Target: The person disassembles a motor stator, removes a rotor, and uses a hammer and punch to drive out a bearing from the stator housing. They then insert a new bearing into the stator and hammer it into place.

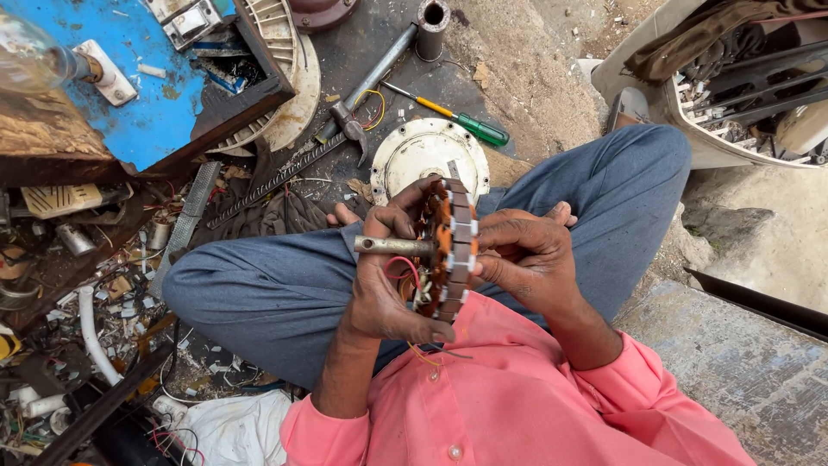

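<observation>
Dusty ground (526, 78) strewn with scrap surrounds a seated person in a pink shirt and blue trousers, legs crossed. Both hands meet over the lap, just in front of the chest, on a stator (447, 250): a ring of copper-coloured windings with pale insulation strips, seen nearly edge-on.

A steel shaft (392, 246) runs through its middle and sticks out toward the person's left, so the long axis lies roughly level across the body, while the ring stands upright across it. The left hand (384, 285) wraps the near face and rim from the shaft side, thumb hooked under the bottom edge and fingers curled over the top, gripping firmly. Red and yellow wires (405, 269) loop out beneath this palm. The right hand (526, 259) closes in from the opposite face, its fingertips pinched narrowly against the rim; whether they hold a wire or only press the winding cannot be told. Both hands touch the stator, the left carrying it.

Beyond the knees lie a round white cover (414, 151), a green-handled screwdriver (461, 121) and a hammer (366, 82). A blue box (147, 86) sits farther left.
</observation>
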